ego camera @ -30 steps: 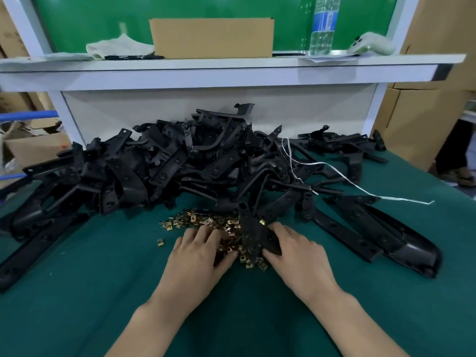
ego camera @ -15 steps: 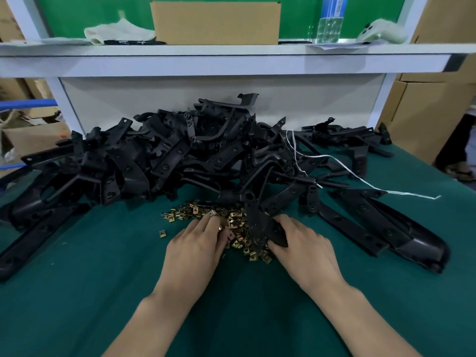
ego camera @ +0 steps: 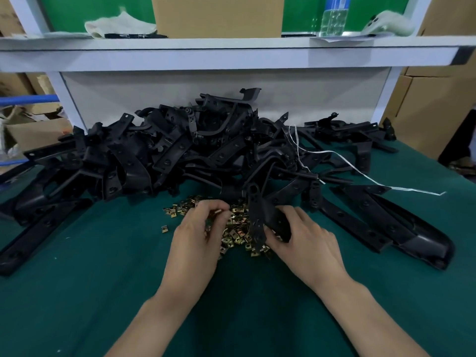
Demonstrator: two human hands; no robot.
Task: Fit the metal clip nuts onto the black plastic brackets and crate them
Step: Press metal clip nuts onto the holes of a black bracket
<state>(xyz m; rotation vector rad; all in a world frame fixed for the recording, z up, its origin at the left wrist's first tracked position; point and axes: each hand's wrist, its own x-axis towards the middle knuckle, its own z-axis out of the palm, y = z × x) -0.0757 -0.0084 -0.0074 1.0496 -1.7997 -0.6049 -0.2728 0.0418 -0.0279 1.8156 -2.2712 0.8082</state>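
On the green mat [ego camera: 103,292], our right hand [ego camera: 306,243] clamped a black bracket [ego camera: 257,210] while our left hand [ego camera: 195,238] pinched clip nuts [ego camera: 239,228] beside it; next, we judged, careful alignment.

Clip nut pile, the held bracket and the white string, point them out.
clip nut pile [ego camera: 238,229], head view, middle of the heap.
held bracket [ego camera: 257,215], head view, strip above the right hand [ego camera: 304,243].
white string [ego camera: 412,189], head view, its straight far-right stretch.
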